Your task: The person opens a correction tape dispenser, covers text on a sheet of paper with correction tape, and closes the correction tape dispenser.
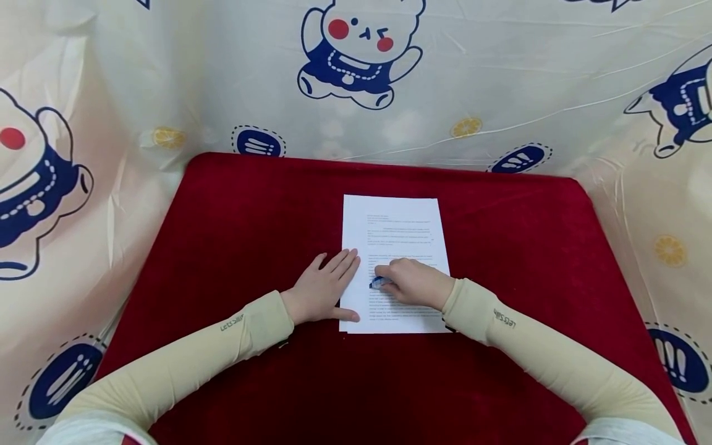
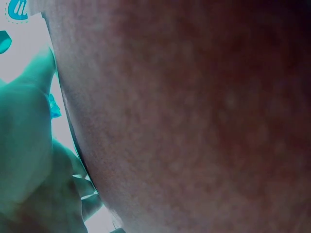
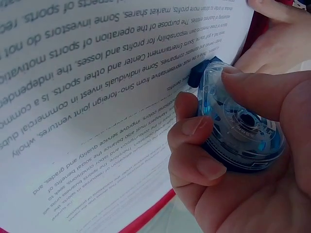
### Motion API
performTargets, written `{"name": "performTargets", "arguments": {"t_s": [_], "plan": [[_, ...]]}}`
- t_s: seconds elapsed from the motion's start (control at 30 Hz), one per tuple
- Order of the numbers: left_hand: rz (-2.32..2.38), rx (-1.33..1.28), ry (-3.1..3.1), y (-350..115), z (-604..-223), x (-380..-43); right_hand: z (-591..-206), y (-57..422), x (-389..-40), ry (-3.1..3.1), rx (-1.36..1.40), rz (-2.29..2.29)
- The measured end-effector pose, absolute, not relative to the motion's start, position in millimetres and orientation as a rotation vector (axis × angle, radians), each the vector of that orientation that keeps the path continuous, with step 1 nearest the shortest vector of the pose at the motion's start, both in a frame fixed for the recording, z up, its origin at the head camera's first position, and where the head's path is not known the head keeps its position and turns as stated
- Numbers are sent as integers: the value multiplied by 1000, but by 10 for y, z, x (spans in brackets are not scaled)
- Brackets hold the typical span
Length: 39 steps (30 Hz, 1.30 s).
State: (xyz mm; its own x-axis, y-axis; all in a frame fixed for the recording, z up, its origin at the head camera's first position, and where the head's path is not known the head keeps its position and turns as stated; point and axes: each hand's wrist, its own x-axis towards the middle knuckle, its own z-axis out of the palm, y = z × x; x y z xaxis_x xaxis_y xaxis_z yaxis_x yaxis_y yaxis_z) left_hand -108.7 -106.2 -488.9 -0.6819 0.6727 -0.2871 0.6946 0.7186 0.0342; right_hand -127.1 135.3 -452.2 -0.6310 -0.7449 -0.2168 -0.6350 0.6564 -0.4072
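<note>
Printed sheets of white paper (image 1: 397,207) lie on the table, slightly fanned at the lower left corner. My left hand (image 1: 319,287) rests on their left edge with the fingers stretched out and the thumb apart. Over the middle of the page, my right hand (image 1: 414,281) grips a blue, see-through correction tape (image 3: 243,138). Thumb and fingers wrap its round body in the right wrist view, and its dark blue tip (image 3: 197,75) points at the lines of print. Whether the tip touches the paper is hard to tell. The left wrist view is mostly blocked by a dark, blurred surface.
A dark red velvety cloth (image 1: 250,204) covers the table all round the paper. Pale curtains (image 1: 473,74) with cartoon bears hang behind the table and along both sides. Cream sleeves (image 1: 183,346) cover both forearms.
</note>
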Motion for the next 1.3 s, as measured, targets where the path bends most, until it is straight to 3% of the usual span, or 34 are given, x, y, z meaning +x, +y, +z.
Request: {"name": "performTargets", "arguments": {"t_s": [1.3], "plan": [[-71, 1048, 2650, -1031, -4896, -1086, -4537, 1897, -1249, 2566, -1017, -450]]}}
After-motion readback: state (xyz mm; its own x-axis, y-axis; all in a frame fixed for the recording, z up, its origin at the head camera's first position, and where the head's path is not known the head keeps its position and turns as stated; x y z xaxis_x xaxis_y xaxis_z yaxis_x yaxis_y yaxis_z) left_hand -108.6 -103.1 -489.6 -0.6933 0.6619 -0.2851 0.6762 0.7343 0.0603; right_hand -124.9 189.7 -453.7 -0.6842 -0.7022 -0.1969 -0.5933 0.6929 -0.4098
